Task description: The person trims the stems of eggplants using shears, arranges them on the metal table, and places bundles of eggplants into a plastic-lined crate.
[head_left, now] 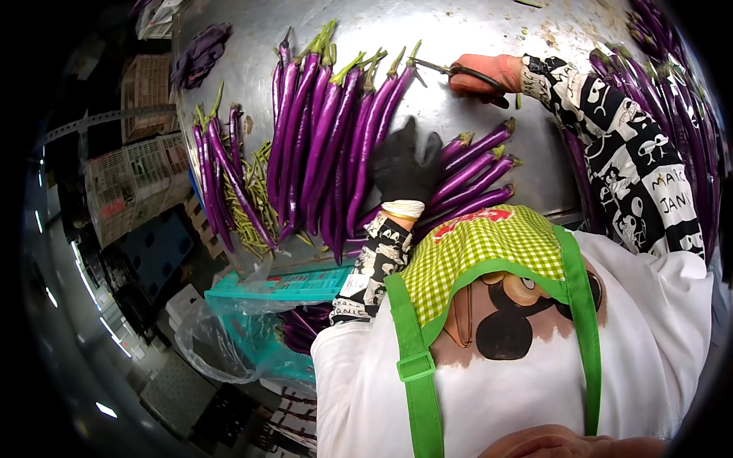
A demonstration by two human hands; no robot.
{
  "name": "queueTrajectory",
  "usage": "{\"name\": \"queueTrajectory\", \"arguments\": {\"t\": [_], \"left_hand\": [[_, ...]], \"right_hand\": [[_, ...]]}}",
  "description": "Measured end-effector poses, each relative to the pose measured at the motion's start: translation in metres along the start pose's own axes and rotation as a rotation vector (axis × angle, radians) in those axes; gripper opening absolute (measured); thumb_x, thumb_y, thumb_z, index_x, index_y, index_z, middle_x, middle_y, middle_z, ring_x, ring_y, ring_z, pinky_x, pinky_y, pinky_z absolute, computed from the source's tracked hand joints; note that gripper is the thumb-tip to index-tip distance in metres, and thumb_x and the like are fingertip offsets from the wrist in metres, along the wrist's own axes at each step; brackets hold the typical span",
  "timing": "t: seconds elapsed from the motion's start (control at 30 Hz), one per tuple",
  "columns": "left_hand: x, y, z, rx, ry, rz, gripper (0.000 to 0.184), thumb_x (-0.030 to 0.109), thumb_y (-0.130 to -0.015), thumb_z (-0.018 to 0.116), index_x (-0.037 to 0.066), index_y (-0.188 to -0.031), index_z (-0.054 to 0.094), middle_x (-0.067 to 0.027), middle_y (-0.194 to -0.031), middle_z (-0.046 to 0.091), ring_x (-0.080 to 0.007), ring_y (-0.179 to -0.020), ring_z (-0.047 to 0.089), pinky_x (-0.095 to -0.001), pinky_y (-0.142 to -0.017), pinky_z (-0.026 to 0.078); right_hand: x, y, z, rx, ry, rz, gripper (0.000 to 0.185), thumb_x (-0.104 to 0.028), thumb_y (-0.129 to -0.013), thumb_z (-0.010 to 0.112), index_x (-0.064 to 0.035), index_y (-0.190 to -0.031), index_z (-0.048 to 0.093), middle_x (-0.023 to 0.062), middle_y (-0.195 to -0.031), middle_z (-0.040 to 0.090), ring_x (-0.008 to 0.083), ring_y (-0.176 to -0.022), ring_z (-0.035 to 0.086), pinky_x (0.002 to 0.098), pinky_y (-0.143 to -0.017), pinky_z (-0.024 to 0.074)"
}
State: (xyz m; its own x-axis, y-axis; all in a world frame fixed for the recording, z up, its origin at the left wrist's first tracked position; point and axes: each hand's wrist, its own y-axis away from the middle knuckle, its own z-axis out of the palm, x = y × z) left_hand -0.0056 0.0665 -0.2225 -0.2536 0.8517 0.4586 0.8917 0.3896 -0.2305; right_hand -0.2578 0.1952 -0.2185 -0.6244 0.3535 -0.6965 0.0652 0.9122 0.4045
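Note:
A row of several long purple eggplants (313, 137) with green stems lies on the metal table, side by side. My left hand (406, 162), in a black glove, rests at the right edge of this row with thumb and finger apart, by the lower part of the last eggplants. In an orange-red glove, my right hand (489, 76) is closed around black-handled scissors (435, 67). Their blades point left at the stem of the rightmost eggplant (397, 95). Several more eggplants (477, 168) lie slanted to the right of my left hand, stems toward the right.
Cut green stems (263, 183) lie piled beside more eggplants (210, 175) at the table's left. A dark crumpled cloth (202, 55) is at the far left corner. Below the table edge stands a teal crate (275, 286) with plastic film. More eggplants (672, 99) line the right side.

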Motion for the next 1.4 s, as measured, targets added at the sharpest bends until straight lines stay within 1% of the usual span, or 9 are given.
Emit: {"name": "queueTrajectory", "arguments": {"t": [0.03, 0.07, 0.1, 0.17, 0.37, 0.53, 0.8, 1.1, 1.4], "left_hand": [[-0.003, -0.005, -0.009, 0.029, -0.132, -0.032, 0.044, 0.045, -0.088, 0.065, 0.012, -0.117, 0.067, -0.0134, -0.091, 0.069, -0.0331, -0.081, 0.066, -0.0468, -0.076, 0.050], [-0.004, -0.015, -0.024, 0.057, -0.264, -0.067, 0.046, 0.046, -0.088, 0.065, 0.011, -0.119, 0.066, -0.0128, -0.091, 0.068, -0.0331, -0.080, 0.066, -0.0473, -0.075, 0.050], [-0.006, -0.020, -0.033, 0.085, -0.396, -0.101, 0.049, 0.046, -0.088, 0.065, 0.011, -0.121, 0.064, -0.0123, -0.090, 0.068, -0.0331, -0.080, 0.066, -0.0479, -0.074, 0.050], [-0.023, -0.022, -0.036, -0.052, -0.496, -0.204, 0.051, 0.046, -0.087, 0.066, 0.010, -0.124, 0.063, -0.0116, -0.089, 0.067, -0.0326, -0.080, 0.066, -0.0483, -0.072, 0.050], [-0.025, -0.026, -0.031, -0.247, -0.599, -0.223, 0.048, 0.044, -0.085, 0.068, 0.013, -0.121, 0.064, -0.0102, -0.087, 0.067, -0.0302, -0.080, 0.067, -0.0467, -0.068, 0.051], [-0.030, -0.022, -0.036, -0.348, -0.575, -0.096, 0.044, 0.048, -0.083, 0.069, 0.016, -0.112, 0.067, -0.0114, -0.086, 0.066, -0.0323, -0.081, 0.066, -0.0476, -0.066, 0.050], [-0.029, -0.018, -0.039, -0.324, -0.475, -0.045, 0.038, 0.047, -0.082, 0.069, 0.017, -0.105, 0.069, -0.0101, -0.085, 0.064, -0.0332, -0.082, 0.064, -0.0482, -0.068, 0.049], [-0.033, -0.015, -0.034, -0.279, -0.534, -0.122, 0.030, 0.042, -0.087, 0.062, 0.015, -0.084, 0.075, -0.0109, -0.074, 0.068, -0.0332, -0.071, 0.067, -0.0482, -0.065, 0.050], [-0.039, -0.011, -0.060, -0.432, -0.410, -0.047, 0.048, 0.056, -0.075, 0.073, 0.012, -0.091, 0.077, -0.0155, -0.083, 0.070, -0.0348, -0.080, 0.068, -0.0463, -0.073, 0.053]], "right_hand": [[0.003, -0.001, 0.002, 0.050, 0.095, -0.107, 0.020, -0.014, -0.093, 0.051, -0.0003, -0.083, 0.061, 0.0145, -0.073, 0.064, 0.0278, -0.060, 0.064, 0.0399, -0.055, 0.0500], [-0.005, 0.003, 0.001, 0.004, 0.090, 0.028, 0.020, -0.014, -0.093, 0.049, -0.0004, -0.084, 0.061, 0.0161, -0.072, 0.063, 0.0322, -0.064, 0.063, 0.0411, -0.057, 0.0495], [-0.003, 0.010, 0.004, 0.026, 0.137, -0.023, 0.023, -0.016, -0.093, 0.049, 0.0002, -0.083, 0.062, 0.0146, -0.071, 0.063, 0.0284, -0.060, 0.062, 0.0398, -0.057, 0.0497], [-0.034, 0.031, -0.003, -0.094, -0.204, 0.415, 0.029, -0.022, -0.092, 0.051, 0.0022, -0.082, 0.062, 0.0118, -0.067, 0.061, 0.0186, -0.055, 0.055, 0.0365, -0.053, 0.0470], [-0.076, 0.049, -0.034, -0.102, -0.492, 0.511, 0.019, -0.020, -0.088, 0.052, -0.0017, -0.089, 0.057, 0.0079, -0.067, 0.056, 0.0188, -0.052, 0.057, 0.0355, -0.044, 0.0477], [-0.063, 0.014, -0.030, -0.218, -0.398, 0.502, 0.027, -0.023, -0.088, 0.050, 0.0020, -0.085, 0.061, 0.0127, -0.080, 0.067, 0.0199, -0.061, 0.066, 0.0338, -0.053, 0.0573], [-0.041, -0.026, -0.018, -0.319, -0.363, 0.442, 0.024, -0.021, -0.087, 0.050, -0.0007, -0.082, 0.062, 0.0080, -0.074, 0.064, 0.0158, -0.060, 0.062, 0.0351, -0.051, 0.0520], [-0.049, 0.001, -0.003, -0.139, -0.764, 0.505, 0.027, -0.028, -0.091, 0.057, -0.0028, -0.097, 0.064, 0.0037, -0.072, 0.059, 0.0133, -0.054, 0.056, 0.0304, -0.048, 0.0473], [-0.061, 0.028, 0.018, 0.011, -0.794, 0.468, 0.030, -0.028, -0.097, 0.054, -0.0005, -0.098, 0.065, 0.0025, -0.068, 0.056, 0.0113, -0.051, 0.055, 0.0282, -0.047, 0.0469]]}}
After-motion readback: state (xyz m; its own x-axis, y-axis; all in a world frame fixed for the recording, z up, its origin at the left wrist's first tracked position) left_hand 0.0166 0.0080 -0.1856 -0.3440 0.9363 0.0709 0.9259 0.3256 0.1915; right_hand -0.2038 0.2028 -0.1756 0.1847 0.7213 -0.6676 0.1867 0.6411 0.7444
